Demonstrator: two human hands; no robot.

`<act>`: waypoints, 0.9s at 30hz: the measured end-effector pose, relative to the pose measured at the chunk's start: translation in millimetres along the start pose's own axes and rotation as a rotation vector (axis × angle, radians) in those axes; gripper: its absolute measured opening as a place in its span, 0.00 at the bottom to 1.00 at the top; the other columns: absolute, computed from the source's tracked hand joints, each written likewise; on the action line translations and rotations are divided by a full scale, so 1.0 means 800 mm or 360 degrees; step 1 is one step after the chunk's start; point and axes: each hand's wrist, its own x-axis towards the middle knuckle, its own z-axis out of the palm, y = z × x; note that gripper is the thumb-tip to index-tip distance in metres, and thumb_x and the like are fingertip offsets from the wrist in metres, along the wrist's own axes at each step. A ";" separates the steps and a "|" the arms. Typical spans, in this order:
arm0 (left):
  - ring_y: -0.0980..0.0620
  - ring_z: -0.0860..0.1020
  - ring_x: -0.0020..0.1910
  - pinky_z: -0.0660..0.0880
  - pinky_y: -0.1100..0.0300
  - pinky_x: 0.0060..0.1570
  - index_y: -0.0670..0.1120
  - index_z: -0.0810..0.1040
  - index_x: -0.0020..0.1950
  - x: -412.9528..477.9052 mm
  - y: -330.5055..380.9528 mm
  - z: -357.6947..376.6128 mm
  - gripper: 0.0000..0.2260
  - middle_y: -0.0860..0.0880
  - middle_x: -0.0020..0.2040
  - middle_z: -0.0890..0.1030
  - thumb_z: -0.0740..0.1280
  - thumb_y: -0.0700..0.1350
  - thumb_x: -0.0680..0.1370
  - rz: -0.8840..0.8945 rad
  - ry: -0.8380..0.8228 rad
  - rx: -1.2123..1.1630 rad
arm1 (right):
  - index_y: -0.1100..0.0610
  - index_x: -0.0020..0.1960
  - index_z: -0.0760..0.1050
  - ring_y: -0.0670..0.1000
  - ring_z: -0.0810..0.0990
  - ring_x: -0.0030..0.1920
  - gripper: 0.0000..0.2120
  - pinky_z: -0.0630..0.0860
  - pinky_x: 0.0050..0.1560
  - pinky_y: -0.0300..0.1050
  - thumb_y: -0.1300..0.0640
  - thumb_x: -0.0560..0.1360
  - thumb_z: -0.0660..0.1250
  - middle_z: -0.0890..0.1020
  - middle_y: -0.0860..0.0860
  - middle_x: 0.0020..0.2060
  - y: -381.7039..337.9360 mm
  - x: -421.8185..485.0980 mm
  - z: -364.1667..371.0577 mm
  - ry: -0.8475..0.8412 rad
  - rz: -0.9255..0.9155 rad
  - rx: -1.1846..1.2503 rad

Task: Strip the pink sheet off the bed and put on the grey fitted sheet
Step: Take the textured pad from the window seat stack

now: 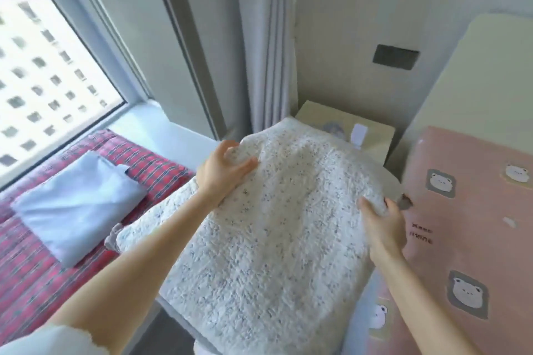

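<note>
A home bedroom: a bed (473,210) in pink bear-print sheet, curtain (268,46), window seat cushion (28,262).

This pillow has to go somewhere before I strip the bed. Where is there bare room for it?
The checked mat has bare room on its near end, between the folded grey sheet and the picture's lower edge, and a narrower strip between that sheet and the window. The bedside table behind the pillow is crowded; the pink sheet must come off.

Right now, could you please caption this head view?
Left hand and right hand grip a white speckled fluffy pillow beside the pink bear-print sheet.
</note>
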 end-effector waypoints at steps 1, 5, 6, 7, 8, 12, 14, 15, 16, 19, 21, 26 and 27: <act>0.50 0.78 0.55 0.72 0.58 0.52 0.59 0.73 0.58 -0.021 -0.015 -0.017 0.23 0.56 0.56 0.80 0.71 0.64 0.67 -0.0042 0.0052 -0.0004 | 0.55 0.73 0.64 0.57 0.69 0.69 0.32 0.65 0.68 0.56 0.43 0.74 0.67 0.70 0.52 0.70 0.001 -0.017 0.004 -0.0055 -0.0028 -0.0018; 0.51 0.78 0.55 0.72 0.56 0.55 0.59 0.73 0.56 -0.090 -0.075 -0.093 0.21 0.57 0.56 0.80 0.72 0.62 0.67 -0.0210 0.0250 -0.0037 | 0.56 0.73 0.64 0.58 0.68 0.69 0.33 0.65 0.68 0.58 0.43 0.73 0.67 0.69 0.53 0.71 -0.011 -0.087 0.030 -0.0305 -0.0158 -0.0050; 0.51 0.78 0.55 0.73 0.55 0.56 0.59 0.74 0.56 -0.103 -0.089 -0.112 0.21 0.57 0.55 0.81 0.72 0.62 0.66 -0.0244 0.0298 -0.0050 | 0.56 0.73 0.64 0.58 0.68 0.69 0.33 0.65 0.68 0.58 0.43 0.73 0.67 0.69 0.53 0.71 -0.016 -0.104 0.039 -0.0359 -0.0192 -0.0046; 0.51 0.78 0.55 0.73 0.54 0.57 0.59 0.74 0.55 -0.115 -0.103 -0.131 0.20 0.56 0.55 0.81 0.73 0.61 0.67 -0.0274 0.0343 -0.0061 | 0.56 0.72 0.64 0.58 0.68 0.69 0.33 0.65 0.68 0.59 0.43 0.72 0.67 0.69 0.53 0.70 -0.021 -0.120 0.049 -0.0411 -0.0228 -0.0033; 0.50 0.78 0.55 0.73 0.53 0.57 0.58 0.74 0.55 -0.127 -0.116 -0.151 0.20 0.56 0.56 0.81 0.73 0.61 0.67 -0.0305 0.0391 -0.0065 | 0.56 0.72 0.65 0.58 0.69 0.68 0.34 0.66 0.68 0.59 0.42 0.72 0.67 0.70 0.53 0.70 -0.028 -0.138 0.061 -0.0475 -0.0261 -0.0021; 0.50 0.78 0.56 0.72 0.54 0.58 0.57 0.74 0.58 -0.177 -0.167 -0.234 0.21 0.55 0.58 0.80 0.73 0.61 0.68 -0.0403 0.0583 -0.0068 | 0.53 0.65 0.72 0.57 0.76 0.61 0.33 0.73 0.61 0.58 0.37 0.65 0.67 0.77 0.51 0.62 -0.054 -0.208 0.113 -0.0678 -0.0375 -0.0065; 0.50 0.77 0.57 0.71 0.58 0.55 0.56 0.74 0.60 -0.202 -0.195 -0.281 0.23 0.55 0.59 0.79 0.72 0.60 0.69 -0.0440 0.0693 -0.0073 | 0.52 0.62 0.73 0.56 0.78 0.58 0.34 0.75 0.58 0.59 0.34 0.61 0.65 0.80 0.50 0.58 -0.067 -0.242 0.150 -0.0793 -0.0471 -0.0045; 0.51 0.77 0.57 0.69 0.59 0.53 0.55 0.74 0.60 -0.214 -0.211 -0.306 0.23 0.55 0.59 0.79 0.73 0.60 0.69 -0.0458 0.0755 -0.0075 | 0.52 0.61 0.74 0.56 0.79 0.58 0.34 0.76 0.57 0.59 0.34 0.61 0.65 0.80 0.50 0.58 -0.071 -0.255 0.176 -0.0844 -0.0516 -0.0046; 0.51 0.76 0.59 0.68 0.59 0.53 0.55 0.74 0.60 -0.225 -0.228 -0.332 0.23 0.55 0.60 0.78 0.73 0.60 0.68 -0.0480 0.0822 -0.0080 | 0.52 0.61 0.74 0.56 0.79 0.57 0.34 0.76 0.57 0.59 0.34 0.61 0.65 0.80 0.50 0.58 -0.083 -0.281 0.192 -0.0890 -0.0569 -0.0062; 0.51 0.75 0.61 0.69 0.56 0.57 0.54 0.75 0.60 -0.257 -0.281 -0.417 0.23 0.53 0.61 0.78 0.74 0.60 0.68 -0.0544 0.0980 -0.0085 | 0.53 0.63 0.73 0.55 0.78 0.59 0.34 0.75 0.60 0.58 0.35 0.62 0.66 0.79 0.50 0.60 -0.120 -0.372 0.241 -0.1037 -0.0725 -0.0025; 0.50 0.75 0.61 0.70 0.55 0.58 0.53 0.75 0.60 -0.273 -0.317 -0.482 0.25 0.52 0.61 0.78 0.74 0.61 0.67 -0.0564 0.1025 -0.0014 | 0.53 0.67 0.71 0.54 0.76 0.62 0.36 0.73 0.63 0.57 0.36 0.64 0.67 0.78 0.50 0.62 -0.141 -0.444 0.270 -0.1136 -0.0801 0.0057; 0.49 0.76 0.60 0.69 0.57 0.56 0.51 0.76 0.60 -0.301 -0.402 -0.639 0.24 0.51 0.60 0.79 0.74 0.60 0.68 -0.0554 0.1147 0.0278 | 0.60 0.66 0.70 0.53 0.77 0.60 0.23 0.73 0.59 0.46 0.52 0.74 0.68 0.78 0.50 0.57 -0.162 -0.610 0.337 -0.1454 -0.0867 0.0290; 0.48 0.76 0.59 0.69 0.57 0.56 0.51 0.77 0.59 -0.305 -0.419 -0.667 0.23 0.50 0.59 0.80 0.74 0.59 0.68 -0.0553 0.1186 0.0358 | 0.60 0.66 0.70 0.52 0.77 0.58 0.21 0.72 0.55 0.43 0.53 0.75 0.67 0.78 0.47 0.55 -0.162 -0.640 0.349 -0.1517 -0.0878 0.0317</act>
